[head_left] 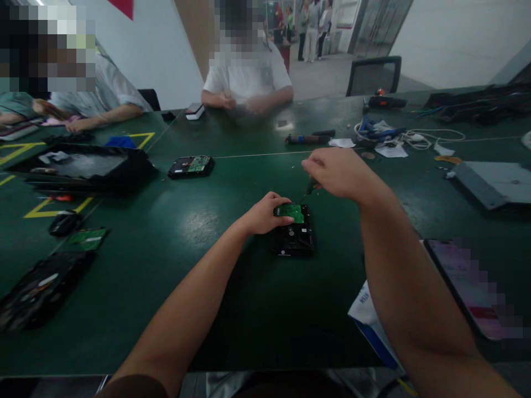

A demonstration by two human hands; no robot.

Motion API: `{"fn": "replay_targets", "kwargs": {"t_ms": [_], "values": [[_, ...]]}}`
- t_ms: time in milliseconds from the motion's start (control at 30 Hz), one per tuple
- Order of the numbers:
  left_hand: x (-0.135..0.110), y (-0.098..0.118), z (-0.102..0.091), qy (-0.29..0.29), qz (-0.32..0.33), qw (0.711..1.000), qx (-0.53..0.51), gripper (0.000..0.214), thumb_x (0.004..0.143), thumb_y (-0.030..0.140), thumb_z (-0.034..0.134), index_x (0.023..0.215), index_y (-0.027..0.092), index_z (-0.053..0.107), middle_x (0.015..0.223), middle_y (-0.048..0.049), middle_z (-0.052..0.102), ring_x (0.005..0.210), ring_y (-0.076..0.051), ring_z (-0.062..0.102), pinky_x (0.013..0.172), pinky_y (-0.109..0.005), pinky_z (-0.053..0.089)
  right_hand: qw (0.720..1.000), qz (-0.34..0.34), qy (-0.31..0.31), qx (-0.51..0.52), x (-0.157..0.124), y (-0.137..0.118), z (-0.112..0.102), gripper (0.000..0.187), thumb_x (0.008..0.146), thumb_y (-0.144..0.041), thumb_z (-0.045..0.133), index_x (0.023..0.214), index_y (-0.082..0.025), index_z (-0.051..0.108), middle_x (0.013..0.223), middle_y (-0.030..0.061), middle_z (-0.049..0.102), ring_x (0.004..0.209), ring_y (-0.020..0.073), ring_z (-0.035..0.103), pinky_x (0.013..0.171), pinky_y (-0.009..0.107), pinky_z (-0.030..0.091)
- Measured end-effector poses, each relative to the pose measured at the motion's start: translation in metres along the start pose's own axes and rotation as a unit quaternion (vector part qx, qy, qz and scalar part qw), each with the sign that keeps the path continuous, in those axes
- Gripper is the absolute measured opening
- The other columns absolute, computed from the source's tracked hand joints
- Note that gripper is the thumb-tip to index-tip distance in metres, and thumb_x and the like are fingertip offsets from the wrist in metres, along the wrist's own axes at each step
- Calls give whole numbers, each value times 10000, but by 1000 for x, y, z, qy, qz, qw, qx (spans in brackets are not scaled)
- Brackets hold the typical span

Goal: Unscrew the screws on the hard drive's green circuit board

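Observation:
A black hard drive (pixel 291 241) lies flat on the green table in front of me, with a green circuit board (pixel 296 212) on its far half. My left hand (pixel 266 213) grips the drive's left side, its thumb resting across the board. Above the far right corner, my right hand (pixel 335 172) is closed around a screwdriver (pixel 311 186). Its dark handle shows below the fingers, and the thin shaft slants down to the drive's far edge. Whether the tip sits in a screw is too small to tell.
Another hard drive (pixel 191 166) lies beyond, to the left. A black tray (pixel 83 166), loose drive parts (pixel 45 282), a phone (pixel 464 287), a metal box (pixel 493 182) and tangled cables (pixel 385 132) surround the work spot. A person (pixel 249 77) sits opposite; others sit at left.

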State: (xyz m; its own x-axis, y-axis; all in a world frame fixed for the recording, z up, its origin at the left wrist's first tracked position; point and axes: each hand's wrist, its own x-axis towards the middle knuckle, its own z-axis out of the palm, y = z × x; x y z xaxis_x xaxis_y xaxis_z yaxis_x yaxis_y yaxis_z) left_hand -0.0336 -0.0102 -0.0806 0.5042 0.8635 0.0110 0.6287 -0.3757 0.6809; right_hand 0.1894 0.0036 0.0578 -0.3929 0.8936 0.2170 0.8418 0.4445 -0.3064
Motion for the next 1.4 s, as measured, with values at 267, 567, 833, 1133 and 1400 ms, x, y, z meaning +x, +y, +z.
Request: {"fn": "replay_targets", "kwargs": {"t_ms": [267, 567, 833, 1133, 1400], "values": [[0, 0, 0, -4, 0, 1000, 2, 658, 883, 507, 739, 1458, 216, 603, 1343, -116, 526, 1165, -273, 610, 1096, -458, 493, 985, 30, -89, 142, 0, 4, 7, 471, 1079, -500, 431, 984, -178, 760, 888, 76, 788, 502, 127, 621, 601, 318, 496], [-1, 2, -2, -8, -6, 1000, 0, 658, 883, 525, 732, 1458, 237, 598, 1399, -116, 516, 1194, -295, 604, 1109, -491, 483, 932, 76, -135, 329, 0, 0, 11, 642, 998, -748, 457, 844, -195, 744, 850, 93, 781, 549, 149, 658, 525, 295, 534], [0, 1, -2, -10, 2, 1000, 0, 656, 888, 525, 728, 1462, 237, 594, 1361, -115, 530, 1173, -285, 616, 1103, -478, 492, 864, 102, -160, 467, 2, 2, 16, 489, 1003, -646, 569, 885, -200, 731, 866, 87, 761, 776, 206, 768, 697, 305, 635], [-1, 3, -2, -7, -4, 1000, 1, 661, 883, 509, 732, 1459, 215, 595, 1339, -119, 530, 1145, -278, 613, 1081, -470, 499, 944, 75, -113, 302, 4, 11, 14, 464, 960, -654, 627, 864, -208, 711, 768, 50, 720, 640, 163, 662, 560, 285, 515], [-1, 3, -3, -12, -11, 1000, 1, 656, 885, 518, 731, 1458, 228, 594, 1373, -120, 518, 1149, -283, 613, 1073, -481, 506, 967, 88, -86, 225, 3, 5, 9, 412, 1041, -530, 506, 824, -214, 657, 675, 32, 671, 478, 142, 565, 501, 331, 439]]}}
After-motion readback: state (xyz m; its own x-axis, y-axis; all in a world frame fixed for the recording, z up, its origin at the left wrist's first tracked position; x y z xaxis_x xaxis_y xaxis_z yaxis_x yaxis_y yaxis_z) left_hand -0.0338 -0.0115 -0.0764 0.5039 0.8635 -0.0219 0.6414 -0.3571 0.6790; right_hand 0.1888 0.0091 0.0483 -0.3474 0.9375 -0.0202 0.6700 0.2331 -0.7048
